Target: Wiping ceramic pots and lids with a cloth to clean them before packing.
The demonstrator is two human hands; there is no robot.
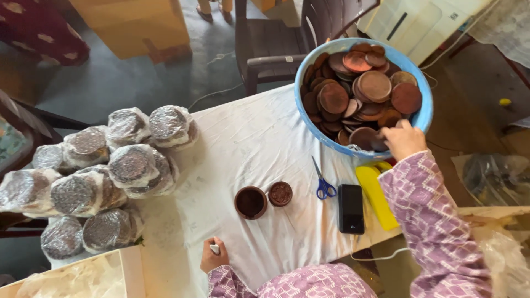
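Fingers (398, 128) of right hand (403, 140) grip one blue tub (422, 118); two clay pieces (264, 198) on table.

View: a single camera worn on the person's head.
Facing: steeply down and forward over the table (248, 143).
Nearness: close, with both sleeves at the lower edge.
Reach: the floor (110, 83) and a chair (276, 44) beyond the table.

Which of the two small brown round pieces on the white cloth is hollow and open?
The left piece, a dark empty cup. The right piece, beside the blue scissors, is flat and patterned.
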